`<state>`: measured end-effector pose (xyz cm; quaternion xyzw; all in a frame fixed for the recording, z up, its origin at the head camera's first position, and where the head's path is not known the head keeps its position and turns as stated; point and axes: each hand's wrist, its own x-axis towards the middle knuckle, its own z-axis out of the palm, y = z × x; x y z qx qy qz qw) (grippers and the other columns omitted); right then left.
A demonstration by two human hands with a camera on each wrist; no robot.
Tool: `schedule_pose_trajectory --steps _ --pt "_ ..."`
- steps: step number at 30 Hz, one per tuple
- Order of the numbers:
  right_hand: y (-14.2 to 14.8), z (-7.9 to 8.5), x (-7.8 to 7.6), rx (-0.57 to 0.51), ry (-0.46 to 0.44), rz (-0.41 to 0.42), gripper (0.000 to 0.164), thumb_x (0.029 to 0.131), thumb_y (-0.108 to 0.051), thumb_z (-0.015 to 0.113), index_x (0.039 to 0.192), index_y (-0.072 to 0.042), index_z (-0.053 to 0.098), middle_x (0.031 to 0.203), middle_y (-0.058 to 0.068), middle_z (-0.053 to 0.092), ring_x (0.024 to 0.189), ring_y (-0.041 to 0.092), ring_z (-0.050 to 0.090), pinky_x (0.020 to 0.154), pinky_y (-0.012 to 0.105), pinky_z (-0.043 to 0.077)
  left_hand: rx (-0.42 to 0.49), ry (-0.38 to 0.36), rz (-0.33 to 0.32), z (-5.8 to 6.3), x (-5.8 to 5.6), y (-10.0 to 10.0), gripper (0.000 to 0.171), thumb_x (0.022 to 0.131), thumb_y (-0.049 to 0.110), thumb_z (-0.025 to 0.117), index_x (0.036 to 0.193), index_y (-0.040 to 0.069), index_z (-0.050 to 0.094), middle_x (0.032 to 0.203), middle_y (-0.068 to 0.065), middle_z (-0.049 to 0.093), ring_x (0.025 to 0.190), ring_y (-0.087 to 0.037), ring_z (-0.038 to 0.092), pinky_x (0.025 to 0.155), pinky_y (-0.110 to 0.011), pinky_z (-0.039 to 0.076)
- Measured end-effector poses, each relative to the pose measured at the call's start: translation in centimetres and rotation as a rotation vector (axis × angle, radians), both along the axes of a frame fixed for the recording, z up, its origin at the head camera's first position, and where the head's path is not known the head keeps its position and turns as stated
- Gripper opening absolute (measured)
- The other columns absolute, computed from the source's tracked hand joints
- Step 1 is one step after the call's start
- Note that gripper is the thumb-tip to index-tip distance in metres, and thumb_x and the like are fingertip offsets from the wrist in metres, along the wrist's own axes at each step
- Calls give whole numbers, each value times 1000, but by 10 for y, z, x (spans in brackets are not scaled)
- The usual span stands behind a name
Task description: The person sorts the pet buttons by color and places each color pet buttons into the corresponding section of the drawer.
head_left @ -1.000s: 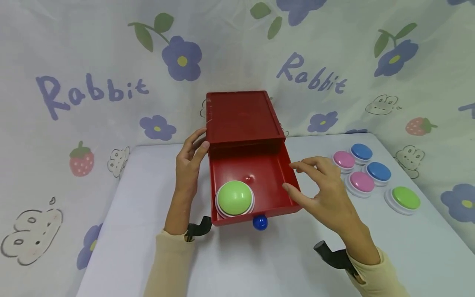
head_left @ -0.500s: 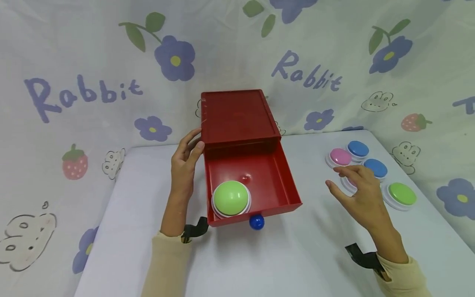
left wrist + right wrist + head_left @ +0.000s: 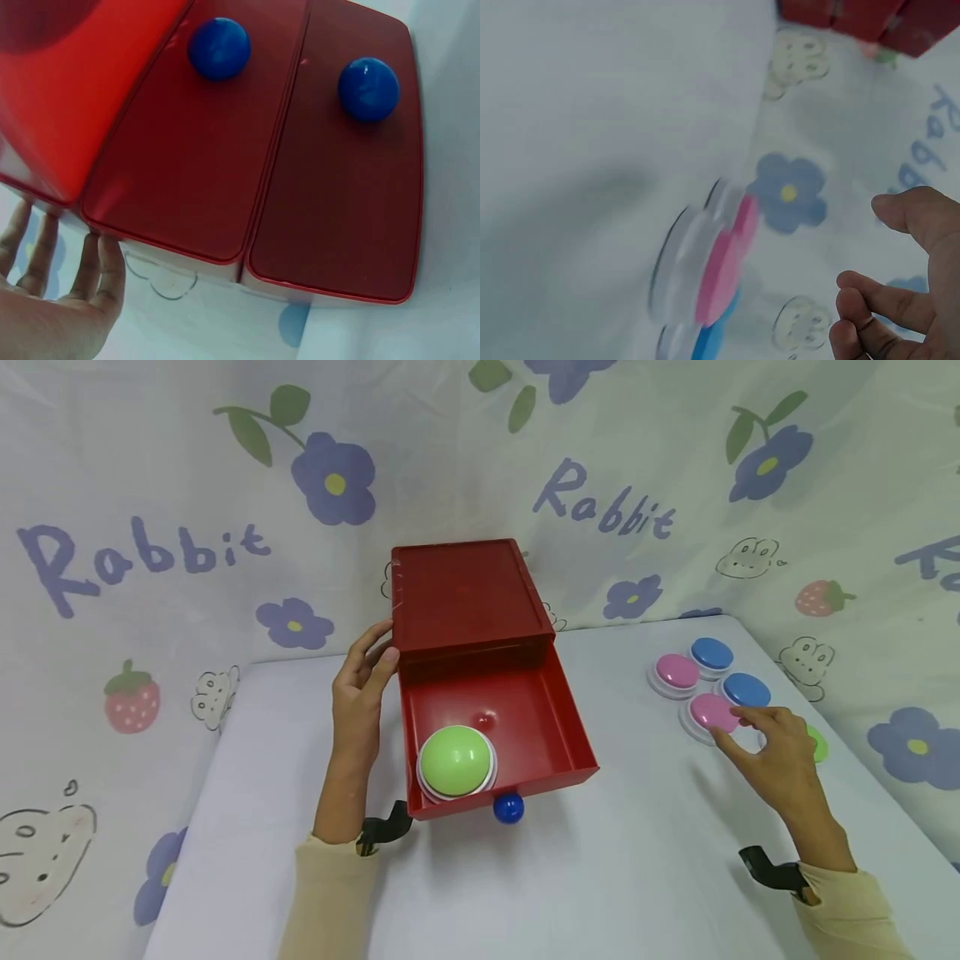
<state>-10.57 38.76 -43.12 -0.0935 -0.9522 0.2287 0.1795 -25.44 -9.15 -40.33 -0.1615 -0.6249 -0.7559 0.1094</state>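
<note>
A red drawer cabinet (image 3: 472, 597) stands upright at the middle, its top drawer (image 3: 480, 689) pulled out by a blue knob's side. Inside the drawer, at the front left corner, lies a push button (image 3: 455, 760) with a green dome and white base. My left hand (image 3: 358, 697) rests against the cabinet's left side, fingers and thumb extended; the left wrist view shows those fingertips (image 3: 112, 259) at its edge. Over at the right, my right hand (image 3: 776, 756) hovers by a pink push button (image 3: 712, 713), thumb and fingers apart, holding nothing. In the right wrist view that pink button (image 3: 718, 277) is clear of the fingers.
Beside it on the white table (image 3: 600, 868) are another pink button (image 3: 677, 671), two blue buttons (image 3: 712, 652) and a green button (image 3: 817, 743) partly behind my right hand. Two lower drawers with blue knobs (image 3: 368, 89) are closed. A patterned cloth (image 3: 450, 443) hangs behind.
My right hand has moved from the open drawer's right edge rightward to the group of buttons. My left hand stays against the cabinet, and the head view has shifted slightly right.
</note>
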Motion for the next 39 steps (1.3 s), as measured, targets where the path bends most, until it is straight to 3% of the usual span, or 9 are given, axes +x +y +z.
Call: schedule_pose_trajectory --steps 6,14,26,34,39 --pt "34 -12 1 4 -94 -98 53 93 -30 71 127 9 58 118 32 45 115 54 35 84 69 25 6 -2 2 -2 -1 0 44 99 25 61 143 18 56 143 -9 52 132 -27 47 105 -35 45" --pt "70 -21 1 4 -260 -194 78 95 -47 62 142 11 40 133 43 26 122 62 23 86 74 24 23 5 -1 -1 0 -1 44 99 24 62 142 17 56 142 -9 54 132 -28 47 106 -35 45" --pt "104 -40 12 61 -299 -259 96 88 -54 67 137 23 34 116 46 27 111 61 24 78 70 22 13 2 -3 -2 1 -2 46 98 25 62 143 18 55 142 -9 54 132 -29 47 105 -34 45" --pt "116 -46 13 35 -403 -362 106 86 -64 65 132 27 35 118 51 22 118 65 20 87 75 22 9 12 -2 -2 0 0 46 99 25 62 143 18 55 143 -9 54 132 -29 47 105 -35 46" --pt "116 -46 17 11 -394 -393 107 85 -64 66 136 25 34 125 49 22 122 63 19 89 74 22 7 10 -2 -2 -1 1 46 98 25 62 143 18 55 143 -10 53 132 -29 47 105 -35 46"
